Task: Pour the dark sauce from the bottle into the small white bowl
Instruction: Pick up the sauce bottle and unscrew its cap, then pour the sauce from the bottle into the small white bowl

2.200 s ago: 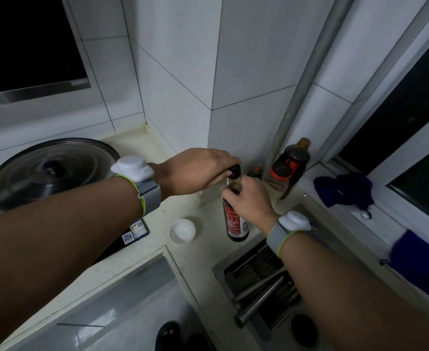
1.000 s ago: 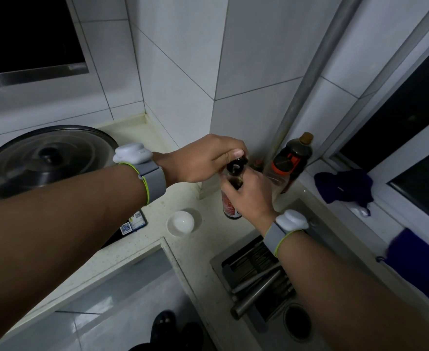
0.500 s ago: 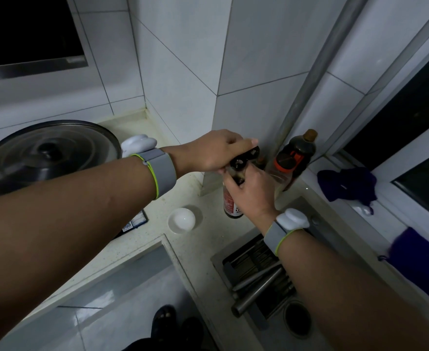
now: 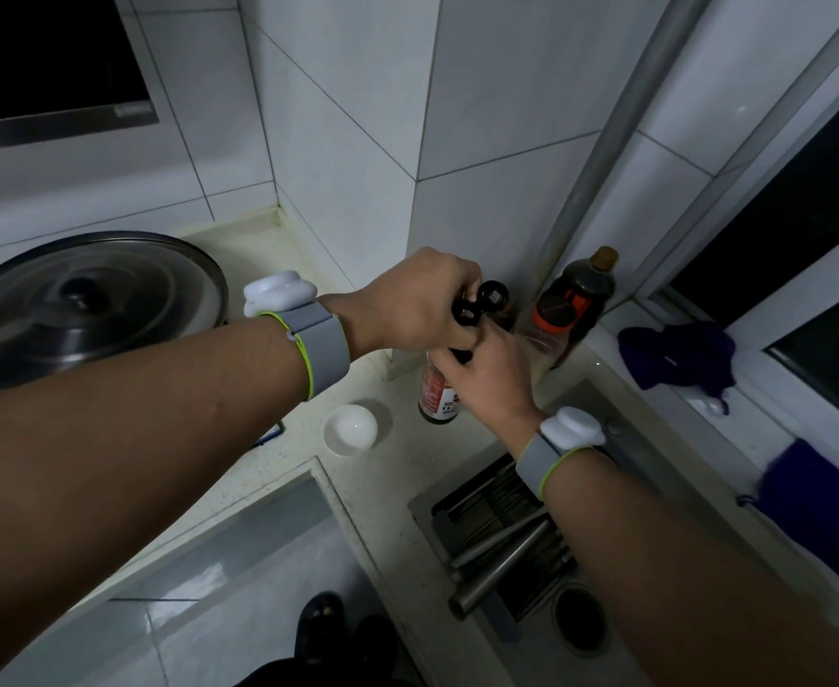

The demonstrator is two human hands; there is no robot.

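cap [image 4: 494, 296] had flipped open since a moment before, left hand [image 4: 415, 302] pinching it, right hand [image 4: 489, 371] gripping the bottle [image 4: 439, 396] upright on the surface [image 4: 397, 483] beside the bowl [image 4: 350, 429]; spout likely clear, pouring could start

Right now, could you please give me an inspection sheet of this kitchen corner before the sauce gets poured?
Surface: pale speckled counter, bare around the bowl.
Job's things: sauce bottle upright on the counter, its flip cap hinged open; small white bowl empty, just left of the bottle, apart from it.
Clutter: second dark bottle in the corner; lidded pot on the left; purple cloth on the sill.
Hands: left hand at the cap; right hand wrapped round the bottle's neck.
Cables: nothing seen.
Surroundings: white tiled walls, a sink on the right with a rack inside, dark window.
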